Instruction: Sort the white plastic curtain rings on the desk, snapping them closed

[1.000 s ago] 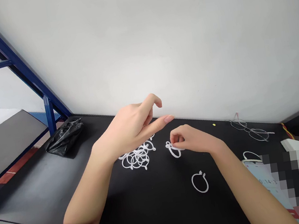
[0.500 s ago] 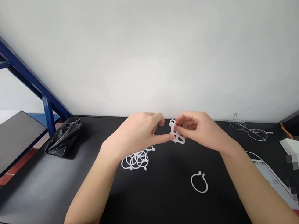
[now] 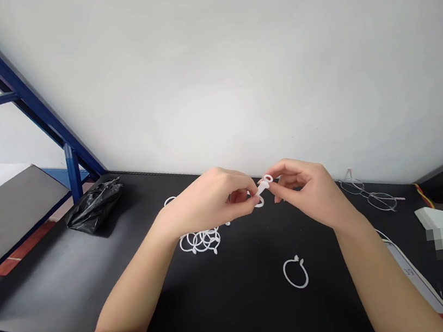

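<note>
Above the far part of the black table, a white plastic curtain ring (image 3: 263, 187) with a small loop at its top is held between both hands. My left hand (image 3: 217, 197) pinches its lower part between thumb and fingers. With thumb and index finger, my right hand (image 3: 302, 185) grips the small loop end; its other fingers curl loosely. Part of the ring is hidden behind my left fingers. A cluster of similar white rings (image 3: 202, 241) lies beneath my left hand, partly covered by it. One separate ring (image 3: 295, 274), gapped near its top, rests in front of my right hand.
At the left on the table (image 3: 241, 306) lies a crumpled black plastic bag (image 3: 95, 205). Eyeglasses (image 3: 381, 200) sit at the back right. A phone (image 3: 417, 281) and a white box (image 3: 430, 216) are by my right forearm. A blue metal frame (image 3: 35, 101) rises at left.
My left fingers have closed in on the held ring, which has turned and tilted. My right hand has shifted slightly right, now at the ring's small loop. The loose rings stay put.
</note>
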{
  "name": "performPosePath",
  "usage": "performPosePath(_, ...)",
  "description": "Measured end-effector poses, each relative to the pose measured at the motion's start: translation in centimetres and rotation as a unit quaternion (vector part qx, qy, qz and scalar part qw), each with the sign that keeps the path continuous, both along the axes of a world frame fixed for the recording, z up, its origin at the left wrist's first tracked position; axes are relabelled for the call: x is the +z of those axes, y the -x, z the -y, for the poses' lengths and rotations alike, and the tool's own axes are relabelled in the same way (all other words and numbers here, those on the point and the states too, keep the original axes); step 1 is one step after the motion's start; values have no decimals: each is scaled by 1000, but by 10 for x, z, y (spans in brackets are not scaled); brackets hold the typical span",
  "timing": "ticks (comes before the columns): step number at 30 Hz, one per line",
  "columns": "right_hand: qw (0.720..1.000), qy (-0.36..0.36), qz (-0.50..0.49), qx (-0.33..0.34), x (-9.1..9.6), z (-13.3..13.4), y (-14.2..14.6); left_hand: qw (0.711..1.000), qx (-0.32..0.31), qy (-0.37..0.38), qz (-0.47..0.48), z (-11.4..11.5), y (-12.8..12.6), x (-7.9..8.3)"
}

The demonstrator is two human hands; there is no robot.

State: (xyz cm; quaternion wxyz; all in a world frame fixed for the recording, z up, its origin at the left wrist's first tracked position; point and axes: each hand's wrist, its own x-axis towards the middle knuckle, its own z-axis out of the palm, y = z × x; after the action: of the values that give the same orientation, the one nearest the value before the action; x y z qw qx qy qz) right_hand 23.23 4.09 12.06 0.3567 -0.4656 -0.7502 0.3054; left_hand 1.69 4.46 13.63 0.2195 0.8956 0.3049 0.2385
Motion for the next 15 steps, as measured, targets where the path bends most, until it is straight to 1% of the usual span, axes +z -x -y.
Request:
performPosePath(3, 1000, 17, -2, 8, 1, 2, -2, 999, -21, 20, 17, -1, 2, 2)
performPosePath(6, 999, 36, 2, 2, 3, 5, -3, 999, -29, 26, 29, -1, 4, 2)
performPosePath(9, 999, 51, 6, 0, 4, 9, -2, 999, -24, 20, 38, -1, 5, 1)
performPosePath(15, 998, 58, -4, 18, 1, 12, 7, 999, -14, 13, 49, 1, 6, 0)
